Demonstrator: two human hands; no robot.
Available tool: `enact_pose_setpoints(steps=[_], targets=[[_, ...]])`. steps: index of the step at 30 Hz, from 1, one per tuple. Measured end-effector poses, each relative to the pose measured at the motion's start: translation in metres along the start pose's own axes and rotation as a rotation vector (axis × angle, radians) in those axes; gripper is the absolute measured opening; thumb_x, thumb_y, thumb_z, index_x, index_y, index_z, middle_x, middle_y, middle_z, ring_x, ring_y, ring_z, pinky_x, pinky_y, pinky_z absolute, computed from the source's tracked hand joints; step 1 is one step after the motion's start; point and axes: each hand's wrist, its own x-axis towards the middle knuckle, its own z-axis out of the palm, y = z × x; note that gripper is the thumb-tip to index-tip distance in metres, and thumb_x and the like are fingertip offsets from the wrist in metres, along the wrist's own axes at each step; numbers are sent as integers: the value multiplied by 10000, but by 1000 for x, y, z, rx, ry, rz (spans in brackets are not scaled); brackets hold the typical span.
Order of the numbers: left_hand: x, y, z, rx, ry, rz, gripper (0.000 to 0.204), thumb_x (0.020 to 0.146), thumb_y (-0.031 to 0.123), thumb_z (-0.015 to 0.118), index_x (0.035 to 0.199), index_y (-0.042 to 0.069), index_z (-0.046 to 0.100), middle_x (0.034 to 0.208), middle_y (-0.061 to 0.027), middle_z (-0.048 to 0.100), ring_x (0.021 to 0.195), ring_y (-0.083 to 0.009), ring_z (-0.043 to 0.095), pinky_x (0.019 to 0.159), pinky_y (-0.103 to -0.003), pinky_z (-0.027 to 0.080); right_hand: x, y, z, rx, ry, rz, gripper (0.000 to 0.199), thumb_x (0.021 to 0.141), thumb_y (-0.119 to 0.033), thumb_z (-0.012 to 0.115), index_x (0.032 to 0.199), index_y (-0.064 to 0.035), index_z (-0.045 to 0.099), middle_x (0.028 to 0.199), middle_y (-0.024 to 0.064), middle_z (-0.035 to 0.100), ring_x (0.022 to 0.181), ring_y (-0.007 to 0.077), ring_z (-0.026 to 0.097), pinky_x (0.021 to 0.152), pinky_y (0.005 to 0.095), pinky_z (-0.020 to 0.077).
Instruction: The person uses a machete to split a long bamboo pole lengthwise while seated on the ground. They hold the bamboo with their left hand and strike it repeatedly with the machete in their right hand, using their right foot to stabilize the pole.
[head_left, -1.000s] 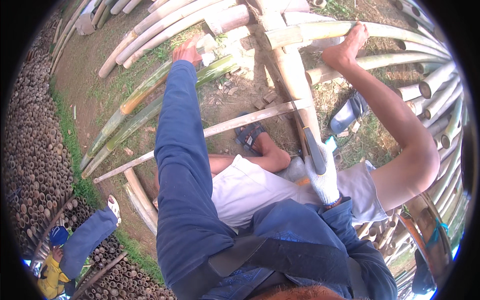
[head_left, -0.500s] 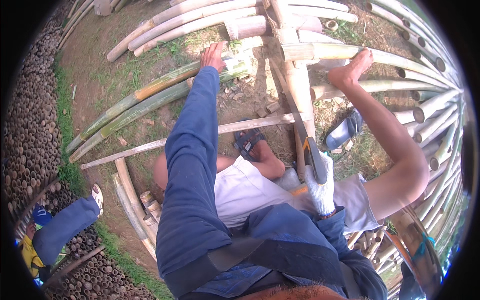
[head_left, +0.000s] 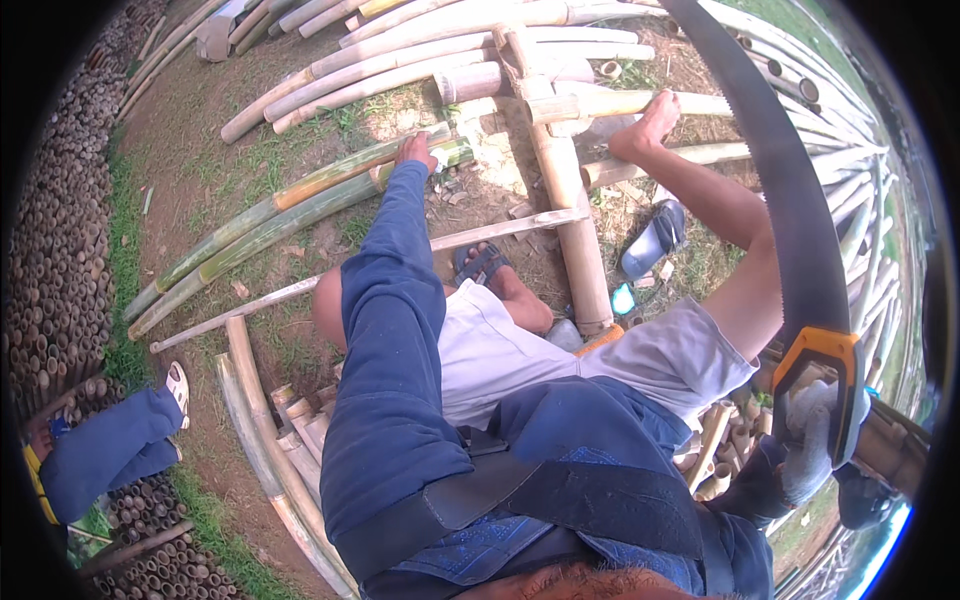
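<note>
A hand saw point(head_left: 778, 160) with a long dark curved blade and a black and orange handle rises at the far right, its blade apart from the poles near my left hand. My right hand point(head_left: 808, 435), in a whitish knit glove, is closed round the handle. Bare, my left hand point(head_left: 417, 152) is wrapped over the near end of a green and yellow bamboo pole point(head_left: 305, 187). A second green bamboo pole point(head_left: 300, 222) lies alongside it. My fingertips are partly hidden.
An upright-lying thick bamboo post point(head_left: 580, 265) runs between my legs, with a thin bamboo strip point(head_left: 460, 238) across it. My bare foot point(head_left: 650, 125) rests on a bamboo pole point(head_left: 600, 104). A loose sandal point(head_left: 655, 240) lies nearby. At left stands another person's leg point(head_left: 120, 450) beside stacked bamboo.
The saw has swung up and to the right, away from the post, with my right hand still round its handle. My left hand stays on the green pole. The view has shifted slightly.
</note>
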Motion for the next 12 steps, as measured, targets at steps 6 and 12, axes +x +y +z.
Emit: enact_pose_setpoints(steps=[6,12], targets=[[11,44,-6,-90,-168,253,626,798,37,677,1412,145,632,1374,-182,678,1307,-361,639,1129,-431,509,-49,-31,-54,-333,311,76,370,1038,-143,639,1381,-37,549,775,16,590,640,125,586,601,276,490],[16,76,-9,-79,38,529,670,814,114,724,1465,111,567,1423,-216,595,1352,-408,568,1150,-451,476,-73,-23,-54,-420,583,144,378,1045,-118,633,1411,-75,549,802,16,604,650,124,594,616,278,504]])
